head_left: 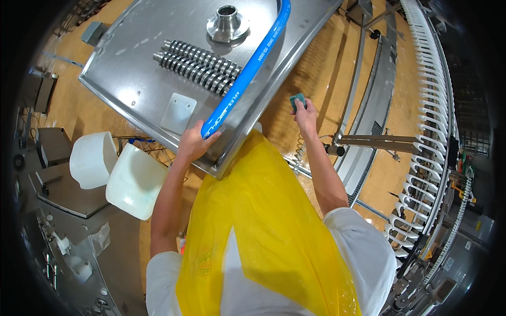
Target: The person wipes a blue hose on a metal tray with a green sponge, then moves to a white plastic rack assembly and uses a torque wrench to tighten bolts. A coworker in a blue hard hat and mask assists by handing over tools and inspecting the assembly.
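Observation:
A thick blue hose runs across a stainless steel table, its near end in the grip of my left hand at the table's near edge. Out to the right, beyond the table, my right hand pinches a small green scouring pad. Two ridged metal screws lie side by side on the tabletop, partly behind the hose. Beyond them stands a flanged metal fitting. A flat white plate with small holes rests close to my left hand.
Two white plastic tubs are left of the table. A yellow apron covers my front. On the right, a long metal frame stands over the tan floor, and a conveyor with white curved slats curves past it.

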`<control>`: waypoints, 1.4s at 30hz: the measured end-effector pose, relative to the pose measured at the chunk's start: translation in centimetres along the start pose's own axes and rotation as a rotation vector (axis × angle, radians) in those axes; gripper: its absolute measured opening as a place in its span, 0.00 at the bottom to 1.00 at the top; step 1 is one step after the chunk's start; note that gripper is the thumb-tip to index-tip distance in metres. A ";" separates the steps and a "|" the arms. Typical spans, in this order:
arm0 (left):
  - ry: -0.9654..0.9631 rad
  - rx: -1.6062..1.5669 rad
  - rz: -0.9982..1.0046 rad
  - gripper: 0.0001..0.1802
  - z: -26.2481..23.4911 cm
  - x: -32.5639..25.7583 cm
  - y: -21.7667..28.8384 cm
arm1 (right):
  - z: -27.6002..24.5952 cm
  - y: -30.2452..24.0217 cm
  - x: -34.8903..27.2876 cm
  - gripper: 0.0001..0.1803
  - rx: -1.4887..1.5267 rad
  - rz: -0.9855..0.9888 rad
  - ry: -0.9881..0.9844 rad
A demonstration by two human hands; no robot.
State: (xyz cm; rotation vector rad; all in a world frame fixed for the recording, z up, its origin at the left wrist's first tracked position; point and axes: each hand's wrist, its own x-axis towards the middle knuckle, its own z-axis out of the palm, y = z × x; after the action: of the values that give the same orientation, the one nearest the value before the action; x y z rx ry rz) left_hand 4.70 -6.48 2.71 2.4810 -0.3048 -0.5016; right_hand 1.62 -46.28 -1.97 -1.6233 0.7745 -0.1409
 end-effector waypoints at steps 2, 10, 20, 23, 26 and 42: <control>-0.011 -0.023 -0.003 0.33 0.5 -1.0 -1.3 | -0.2 -0.5 0.1 0.16 -0.030 -0.094 -0.013; -0.063 -0.121 -0.116 0.32 -1.4 -2.0 -3.5 | 6.3 -7.5 3.9 0.15 0.019 -0.385 -0.186; 0.049 0.057 -0.209 0.34 -0.3 6.1 5.2 | 13.2 -10.5 8.8 0.14 -0.171 -0.707 -0.206; -0.093 0.070 -0.279 0.35 -0.6 7.9 5.3 | 12.7 -11.1 10.3 0.14 -0.188 -0.737 -0.281; -0.162 0.028 -0.270 0.34 -1.3 8.4 4.9 | 12.8 -11.4 13.1 0.14 -0.216 -0.783 -0.243; -0.243 -0.075 -0.320 0.37 -1.7 8.9 4.4 | 12.3 -16.6 27.2 0.14 -0.207 -0.648 -0.075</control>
State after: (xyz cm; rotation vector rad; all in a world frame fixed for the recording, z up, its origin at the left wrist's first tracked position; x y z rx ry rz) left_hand 12.98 -12.07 4.06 2.4069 0.0211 -0.9320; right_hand 35.31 -50.96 1.47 -2.0200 0.1839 -0.4693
